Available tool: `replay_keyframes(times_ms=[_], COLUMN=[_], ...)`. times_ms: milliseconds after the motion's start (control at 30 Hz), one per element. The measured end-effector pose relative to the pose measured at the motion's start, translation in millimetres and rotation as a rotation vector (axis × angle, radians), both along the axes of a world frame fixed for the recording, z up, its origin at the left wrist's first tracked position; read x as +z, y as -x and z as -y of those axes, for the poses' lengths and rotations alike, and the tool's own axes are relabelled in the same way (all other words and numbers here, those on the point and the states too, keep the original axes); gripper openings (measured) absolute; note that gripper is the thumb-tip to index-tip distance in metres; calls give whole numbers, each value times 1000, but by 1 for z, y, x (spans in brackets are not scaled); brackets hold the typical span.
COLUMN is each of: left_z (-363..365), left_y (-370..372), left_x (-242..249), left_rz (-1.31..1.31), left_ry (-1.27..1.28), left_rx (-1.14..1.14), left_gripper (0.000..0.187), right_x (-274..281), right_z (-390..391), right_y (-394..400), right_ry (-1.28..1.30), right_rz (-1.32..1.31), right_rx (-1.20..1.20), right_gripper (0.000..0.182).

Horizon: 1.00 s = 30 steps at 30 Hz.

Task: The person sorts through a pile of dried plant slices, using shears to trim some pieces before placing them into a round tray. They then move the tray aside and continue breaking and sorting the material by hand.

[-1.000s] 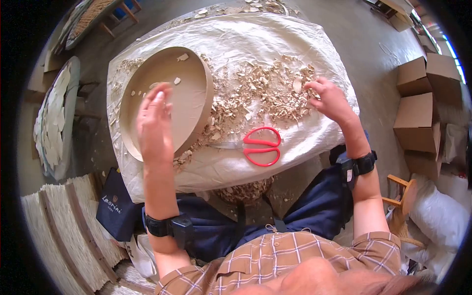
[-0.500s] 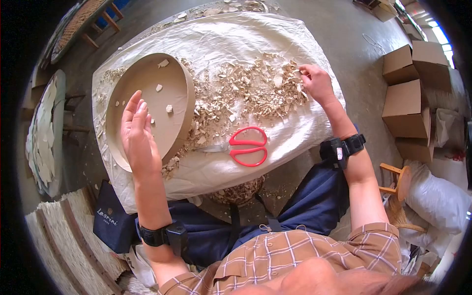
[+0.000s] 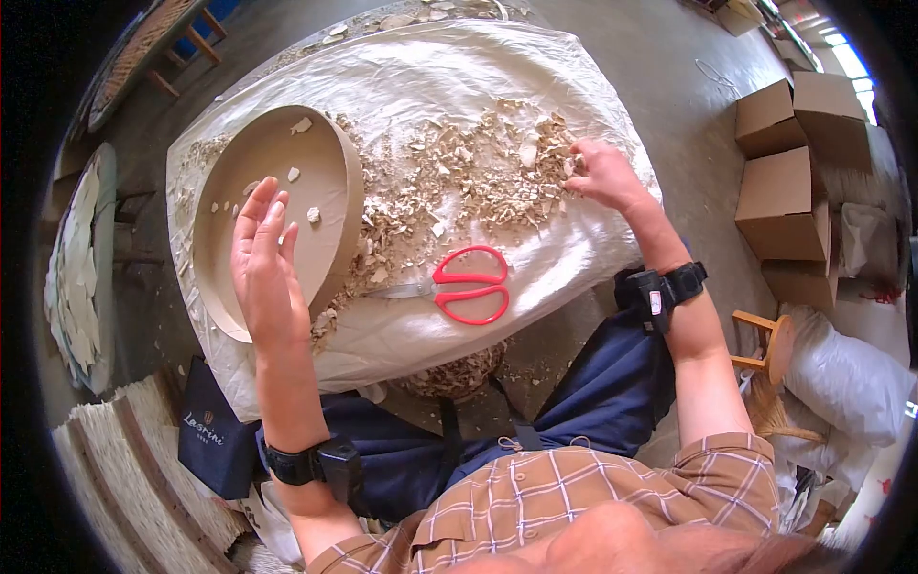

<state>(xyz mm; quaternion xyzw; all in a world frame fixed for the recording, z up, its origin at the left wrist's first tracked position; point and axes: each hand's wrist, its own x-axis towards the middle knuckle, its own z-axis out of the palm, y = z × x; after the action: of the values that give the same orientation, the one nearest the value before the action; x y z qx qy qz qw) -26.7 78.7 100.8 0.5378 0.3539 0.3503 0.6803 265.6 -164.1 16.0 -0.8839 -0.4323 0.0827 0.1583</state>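
At the far left I see a round tray [image 3: 72, 277] of pale flat pieces, cut off by the dark edge of the lens. Below it lies a woven mat [image 3: 115, 469], and beside that a dark bag [image 3: 212, 430] with pale lettering that I read as "Lesrini"; a smaller line under it is too small to read.

My left hand [image 3: 265, 263] is flat and open, fingers straight and a little spread, holding nothing. It hovers over the near rim of the round tan box [image 3: 244, 172], which rests tilted on the white sheet [image 3: 459, 62]. A few pale chips [image 3: 313, 214] lie loose inside the box, just beyond my fingertips.

Right of the box a heap of scraps [image 3: 459, 167] spreads across the sheet. The red scissors [image 3: 459, 284] lie closed on the sheet near its front edge, with the blade tips toward the box.

My right hand [image 3: 602, 177] rests on the right end of the heap, fingers curled down into the scraps; I cannot tell whether it pinches a piece. Both wrists carry black bands with small units; no writing readable.

Cardboard boxes [image 3: 789, 182] stand at the far right, partly cut off. A small wooden stool [image 3: 770, 349] shows below them, half hidden behind my arm.
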Motion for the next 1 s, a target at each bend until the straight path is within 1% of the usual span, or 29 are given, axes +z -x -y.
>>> replay_keyframes(times_ms=[67,100,133,200,233,333,400,467,533,600,633,700,800,933,1000], left_z=[1,2,2,2,2,2,1,2,2,3,3,2,1,2,2], left_y=[0,-1,-1,-1,-1,-2,-2,-2,-1,-2,-2,-3,-3,-4,-4], left_x=[0,-1,-1,-2,-2,-1,0,1,0,-1,-1,-1,-1,-2,-3], left_rz=[-5,-7,-13,-19,-19,-24,-27,-13,-15,-14,-2,14,43,63,67], left_ry=[1,1,0,-1,0,1,3,-2,-9,-17,-4,7,18,29,29], left_rx=[-17,-22,-27,-32,-33,-38,-36,-43,-46,-56,-50,-49,-51,-50,-57], left_gripper=[37,37,37,37,37,37,37,37,37,37,36,36,34,33,33], right_x=[-10,-6,-4,0,1,5,9,11,17,19,21,23,22,20,14], right_z=[-10,-16,-20,-26,-28,-23,-17,-11,-10,-10,-10,-12,-10,-11,-13], right_y=[2,4,3,-3,-6,-16,-21,-23,-19,-18,-16,-15,-18,-17,-19], right_ry=[-66,-40,-39,-475,-589,-634,-611,-603,-566,-607,-610,-644,-645,-601,-536], right_rz=[-102,-184,-186,-648,-726,-661,-618,-702,-712,-886,-883,-997,-1031,-942,-851], right_rx=[-44,-91,-94,-248,-247,-215,-211,-254,-271,-294,-296,-325,-310,-347,-356], right_gripper=[36,30,30,28,27,30,30,30,30,32,32,35,38,38,34])
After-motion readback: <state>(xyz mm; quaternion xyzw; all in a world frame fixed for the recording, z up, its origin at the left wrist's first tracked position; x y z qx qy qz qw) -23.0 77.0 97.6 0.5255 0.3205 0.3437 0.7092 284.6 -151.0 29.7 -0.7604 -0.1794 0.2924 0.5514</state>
